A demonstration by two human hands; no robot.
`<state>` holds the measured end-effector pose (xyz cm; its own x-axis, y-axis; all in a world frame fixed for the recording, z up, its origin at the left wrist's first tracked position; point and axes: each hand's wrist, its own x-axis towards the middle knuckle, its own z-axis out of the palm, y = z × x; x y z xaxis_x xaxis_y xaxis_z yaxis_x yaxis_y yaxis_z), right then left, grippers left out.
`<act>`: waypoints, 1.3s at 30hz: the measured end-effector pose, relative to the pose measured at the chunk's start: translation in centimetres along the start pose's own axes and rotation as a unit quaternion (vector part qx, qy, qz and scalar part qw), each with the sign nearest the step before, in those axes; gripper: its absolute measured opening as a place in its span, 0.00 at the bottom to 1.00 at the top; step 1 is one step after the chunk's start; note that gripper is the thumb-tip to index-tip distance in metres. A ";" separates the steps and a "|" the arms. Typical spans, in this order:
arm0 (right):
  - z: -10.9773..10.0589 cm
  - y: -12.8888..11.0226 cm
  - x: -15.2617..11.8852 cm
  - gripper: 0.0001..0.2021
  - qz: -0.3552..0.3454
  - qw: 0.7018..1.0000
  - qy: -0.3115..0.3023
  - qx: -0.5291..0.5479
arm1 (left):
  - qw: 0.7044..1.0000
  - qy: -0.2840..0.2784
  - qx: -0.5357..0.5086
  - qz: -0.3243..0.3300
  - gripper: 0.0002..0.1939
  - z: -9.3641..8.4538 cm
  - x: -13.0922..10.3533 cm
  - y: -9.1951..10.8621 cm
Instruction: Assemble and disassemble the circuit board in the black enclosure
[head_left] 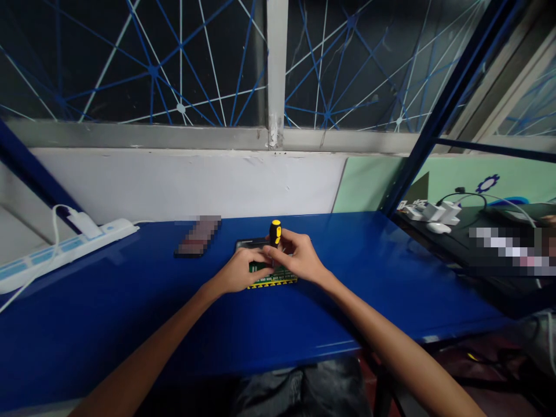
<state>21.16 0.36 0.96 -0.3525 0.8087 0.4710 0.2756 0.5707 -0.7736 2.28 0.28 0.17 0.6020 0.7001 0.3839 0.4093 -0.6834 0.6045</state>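
Observation:
A green circuit board with a yellow strip along its near edge lies on the blue table, with a dark tray or case behind it. My right hand grips a yellow and black screwdriver, which stands upright over the board. On the board's left side is my left hand, its thumb and fingers reaching toward the screwdriver's lower part. The left fingers are apart from the thumb, and whether they touch the shaft or hold something small cannot be made out. The screwdriver's tip is hidden.
A phone-like object, partly pixelated, lies at the back left. A white power strip with a plug and cable is at the far left. White adapters and cables sit on a dark table at the right. A wall and windows stand behind.

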 end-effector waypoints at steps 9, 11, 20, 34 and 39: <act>0.0 -0.1 0.0 0.16 -0.003 1.000 0.003 -0.001 | 1.000 0.011 0.006 -0.014 0.06 0.3 0.2 -0.1; -0.1 -0.2 0.1 0.17 -0.001 1.000 0.007 0.000 | 1.000 0.014 0.010 -0.018 0.06 0.4 0.2 -0.1; 0.0 0.1 0.1 0.16 0.000 1.000 0.005 0.003 | 1.000 0.005 0.013 -0.001 0.08 0.3 0.0 -0.2; 0.1 0.0 0.0 0.13 -0.010 1.000 -0.006 -0.002 | 1.000 0.006 0.005 -0.004 0.06 0.2 0.1 0.0; 0.1 0.2 0.0 0.15 -0.012 1.000 -0.001 -0.006 | 1.000 0.011 0.013 -0.010 0.05 0.2 0.1 -0.1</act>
<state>21.09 0.45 0.79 -0.3609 0.7942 0.4889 0.2779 0.5919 -0.7565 2.40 0.35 0.04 0.5781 0.7183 0.3870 0.4392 -0.6737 0.5944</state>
